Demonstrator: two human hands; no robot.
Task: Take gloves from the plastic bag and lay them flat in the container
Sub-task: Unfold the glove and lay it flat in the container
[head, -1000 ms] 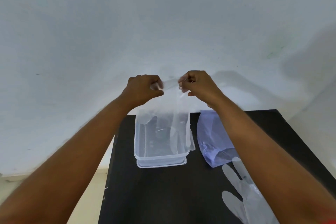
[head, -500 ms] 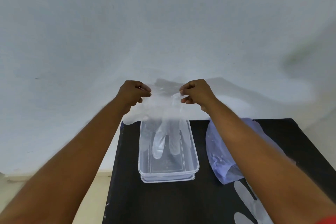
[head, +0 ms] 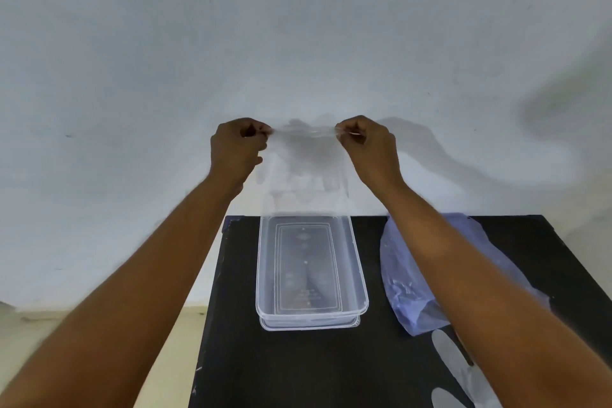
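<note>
A thin clear glove [head: 303, 159] hangs stretched between my two hands, above and beyond the far end of the container, against the white wall. My left hand [head: 236, 151] pinches its cuff on the left and my right hand [head: 367, 146] pinches it on the right. The clear plastic container [head: 359, 278] stands on the black table [head: 298, 371] below, with nothing in it. The bluish plastic bag [head: 397, 285] lies right of the container, partly under my right forearm. Another clear glove [head: 453, 371] lies flat at the near right.
The table's left edge [head: 212, 305] runs close to the container, with floor beyond it. A white wall [head: 298, 43] rises directly behind the table.
My hands have lifted the glove up and spread it wider; its fingers, which hung into the container, now hang clear above it.
</note>
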